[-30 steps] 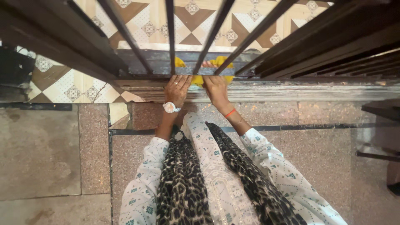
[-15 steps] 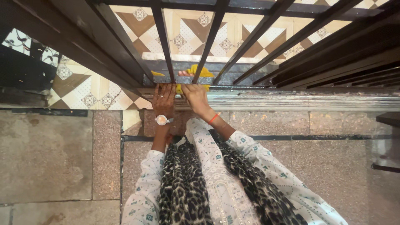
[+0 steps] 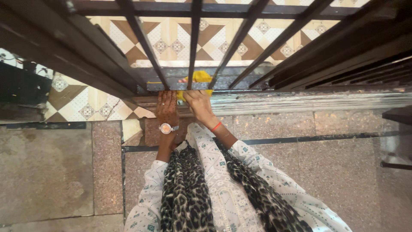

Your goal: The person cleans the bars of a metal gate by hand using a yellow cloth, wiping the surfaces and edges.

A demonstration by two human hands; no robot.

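My right hand (image 3: 198,103), a red band at its wrist, reaches through the bottom of a dark metal grille (image 3: 194,38) and grips a yellow cloth (image 3: 199,77) pressed on the grey sill (image 3: 240,81) beyond the bars. The grille's lower rail hides its fingertips. Just left of it, my left hand (image 3: 166,108), which wears a ring and a wristwatch (image 3: 166,128), lies flat on the stone ledge (image 3: 300,102). Its fingers are stretched out, their tips reach the rail, and nothing is in it.
Slanted dark bars cross the top of the view, with patterned brown and cream tiles (image 3: 171,41) behind them. A speckled stone floor (image 3: 334,172) lies under me. A leopard-print scarf (image 3: 184,189) hangs down my front. Dark furniture edges (image 3: 397,116) stand at right.
Both hands and the yellow cloth have slid leftward along the sill, now between different bars. The cloth looks more bunched up.
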